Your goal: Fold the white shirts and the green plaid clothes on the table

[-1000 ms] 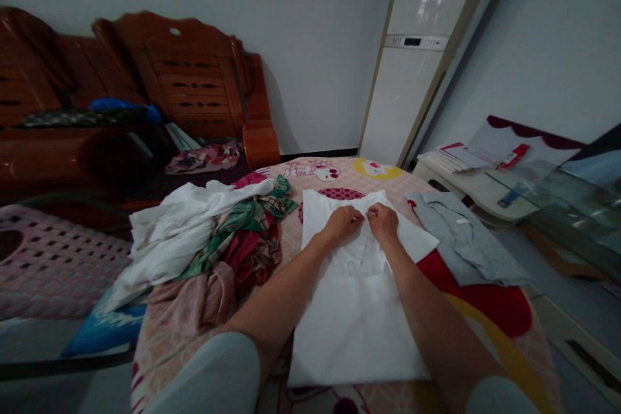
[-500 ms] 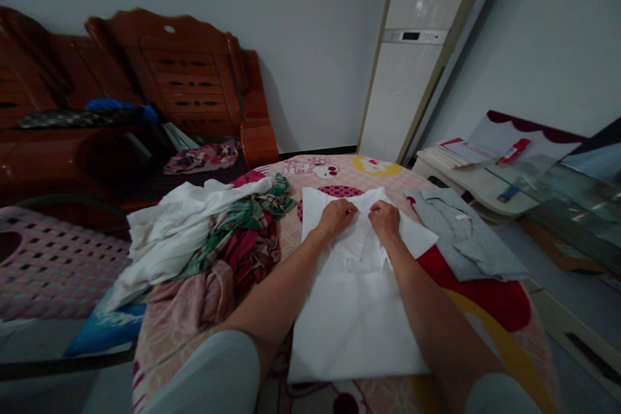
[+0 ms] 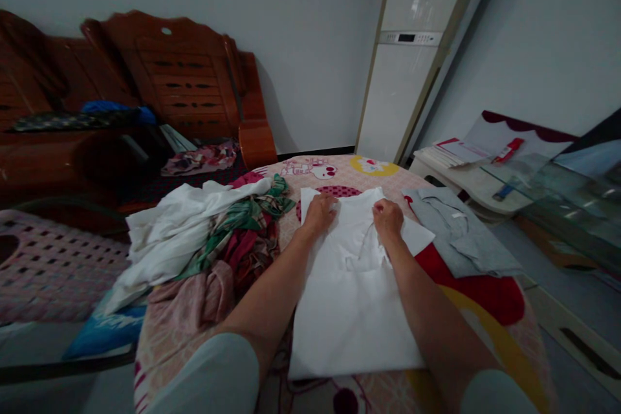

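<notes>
A white garment [image 3: 356,310] lies spread on a round table with a patterned pink cloth [image 3: 291,233], its narrower end away from me and creases in its middle. My left hand [image 3: 320,212] is at the upper left part of the garment, fingers bent and pressed together on the fabric. At the upper right, my right hand [image 3: 388,217] pinches the garment near its far edge. A folded grey garment [image 3: 460,233] rests to the right. On the left is a heap of clothes with a white cloth [image 3: 179,220], a green one [image 3: 237,220] and a pink one [image 3: 198,297].
A pink woven basket [image 3: 58,265] stands left of the table. Wooden chairs [image 3: 179,77] are behind on the left, a tall white appliance [image 3: 402,77] at the back. Papers and a red object [image 3: 509,150] lie on a side stand at the right, beside a glass shelf [image 3: 557,207].
My left hand has moved left, away from my right hand, along the far part of the white garment. My right hand has shifted only slightly. The view has turned a little.
</notes>
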Available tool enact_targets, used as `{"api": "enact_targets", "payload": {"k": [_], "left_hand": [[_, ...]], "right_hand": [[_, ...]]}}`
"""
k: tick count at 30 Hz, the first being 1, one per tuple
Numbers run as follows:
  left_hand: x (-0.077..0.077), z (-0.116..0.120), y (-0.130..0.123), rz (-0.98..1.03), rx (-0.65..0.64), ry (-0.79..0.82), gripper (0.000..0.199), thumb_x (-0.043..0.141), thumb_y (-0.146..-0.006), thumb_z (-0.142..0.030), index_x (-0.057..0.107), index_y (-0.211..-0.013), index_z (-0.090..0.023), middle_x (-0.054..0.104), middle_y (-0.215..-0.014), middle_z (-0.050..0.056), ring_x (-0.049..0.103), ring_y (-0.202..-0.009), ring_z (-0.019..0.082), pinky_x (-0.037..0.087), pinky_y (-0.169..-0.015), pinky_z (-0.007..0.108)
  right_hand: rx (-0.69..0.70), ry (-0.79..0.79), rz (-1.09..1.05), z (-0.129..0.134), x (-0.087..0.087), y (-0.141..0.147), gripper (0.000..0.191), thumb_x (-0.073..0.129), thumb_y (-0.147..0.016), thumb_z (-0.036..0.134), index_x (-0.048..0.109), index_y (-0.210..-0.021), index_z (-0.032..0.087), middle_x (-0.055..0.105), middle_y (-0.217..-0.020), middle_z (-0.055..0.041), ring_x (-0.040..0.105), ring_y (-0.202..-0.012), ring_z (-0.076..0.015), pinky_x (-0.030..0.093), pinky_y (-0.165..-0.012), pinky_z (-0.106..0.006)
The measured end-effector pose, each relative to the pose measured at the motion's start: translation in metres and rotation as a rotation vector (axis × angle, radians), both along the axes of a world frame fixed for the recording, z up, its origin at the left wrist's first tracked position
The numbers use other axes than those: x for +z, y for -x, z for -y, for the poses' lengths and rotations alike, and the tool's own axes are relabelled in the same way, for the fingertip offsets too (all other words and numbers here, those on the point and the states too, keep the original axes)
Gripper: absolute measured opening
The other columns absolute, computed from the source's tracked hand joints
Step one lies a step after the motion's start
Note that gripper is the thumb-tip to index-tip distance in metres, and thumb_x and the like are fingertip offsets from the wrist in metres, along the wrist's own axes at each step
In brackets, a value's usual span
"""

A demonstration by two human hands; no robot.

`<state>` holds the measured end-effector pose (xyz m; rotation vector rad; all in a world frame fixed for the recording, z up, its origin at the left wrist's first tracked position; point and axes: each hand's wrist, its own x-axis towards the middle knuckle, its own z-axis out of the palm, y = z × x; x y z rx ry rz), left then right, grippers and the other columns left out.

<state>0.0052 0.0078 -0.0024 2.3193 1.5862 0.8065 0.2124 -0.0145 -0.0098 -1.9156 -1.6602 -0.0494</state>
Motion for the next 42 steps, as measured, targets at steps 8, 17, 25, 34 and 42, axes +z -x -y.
{"api": "enact_targets", "payload": {"k": [8,17,25,34,42], "left_hand": [[0.036,0.028,-0.034,-0.04,-0.566,0.473,0.008,0.072,-0.072,-0.025,0.071,-0.069,-0.017,0.064,-0.055,-0.003,0.059,-0.053,0.012,0.044,-0.059,0.021],[0.044,0.053,-0.046,-0.398,-0.537,0.311,0.03,0.088,-0.045,-0.016,0.065,-0.064,-0.022,0.066,-0.067,-0.001,0.065,-0.069,0.02,0.046,-0.066,0.025],[0.055,0.063,-0.052,-0.505,-0.466,0.28,0.013,0.071,-0.063,-0.008,0.07,-0.071,-0.018,0.07,-0.078,0.008,0.068,-0.083,0.026,0.049,-0.074,0.03],[0.068,0.054,-0.043,-0.483,-0.635,0.364,0.008,0.075,-0.066,-0.016,0.074,-0.073,-0.018,0.072,-0.072,0.002,0.064,-0.066,0.016,0.042,-0.062,0.024],[0.059,0.047,-0.039,-0.367,-0.773,0.625,0.007,0.075,-0.067,-0.013,0.075,-0.073,-0.016,0.07,-0.065,-0.003,0.06,-0.059,0.009,0.041,-0.06,0.018]], "right_hand": [[0.099,-0.003,-0.115,0.004,0.004,-0.018,0.018,0.059,-0.078,0.025,0.076,-0.081,0.02,0.075,-0.082,-0.006,0.066,-0.079,-0.0197,0.045,-0.072,-0.028],[0.064,0.237,0.175,0.006,0.006,-0.015,0.02,0.059,-0.083,0.028,0.077,-0.088,0.022,0.076,-0.092,-0.0072,0.067,-0.087,-0.0196,0.042,-0.074,-0.027],[0.133,0.287,0.244,0.008,0.01,-0.013,0.021,0.056,-0.086,0.024,0.076,-0.089,0.019,0.076,-0.094,-0.0089,0.067,-0.088,-0.0197,0.041,-0.075,-0.027],[0.082,0.264,0.203,0.006,0.006,-0.016,0.027,0.049,-0.089,0.025,0.074,-0.097,0.018,0.075,-0.098,-0.0094,0.067,-0.088,-0.0196,0.041,-0.072,-0.026],[0.068,0.291,0.183,0.007,0.01,-0.012,0.024,0.053,-0.087,0.026,0.075,-0.095,0.02,0.076,-0.098,-0.009,0.067,-0.092,-0.02,0.042,-0.075,-0.025]]}}
